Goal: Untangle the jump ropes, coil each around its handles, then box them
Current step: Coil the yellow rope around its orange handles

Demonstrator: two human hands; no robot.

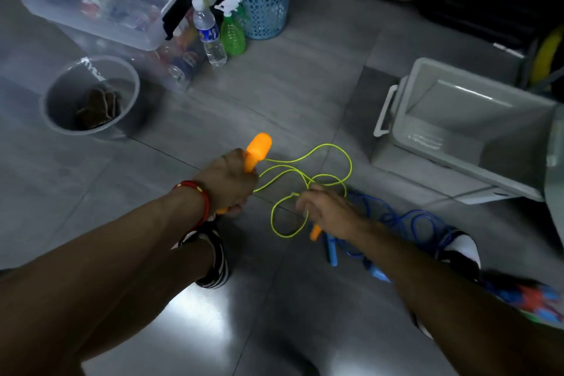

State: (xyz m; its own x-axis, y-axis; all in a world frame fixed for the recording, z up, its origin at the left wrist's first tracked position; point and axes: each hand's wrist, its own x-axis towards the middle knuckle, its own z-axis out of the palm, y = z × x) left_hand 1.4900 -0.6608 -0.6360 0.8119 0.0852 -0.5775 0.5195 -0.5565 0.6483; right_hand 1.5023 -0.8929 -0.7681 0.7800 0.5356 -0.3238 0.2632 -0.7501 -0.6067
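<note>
Left hand (227,180) gripped orange handle (258,146); right hand (323,207) pinched yellow cord (348,159) beside it. I judged cord light, limp, snag-prone; handles best hold.

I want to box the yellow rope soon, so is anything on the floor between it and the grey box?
Nothing visible. The yellow rope, held by the left hand and right hand, faces bare floor up to the grey box. The blue rope lies nearer the person.

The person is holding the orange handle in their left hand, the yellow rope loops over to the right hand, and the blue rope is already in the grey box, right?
Not quite. The blue rope isn't in the grey box; the head view shows it lying on the floor by the right hand. The rest is right: the left hand grips the orange handle, and the yellow rope loops across.
</note>
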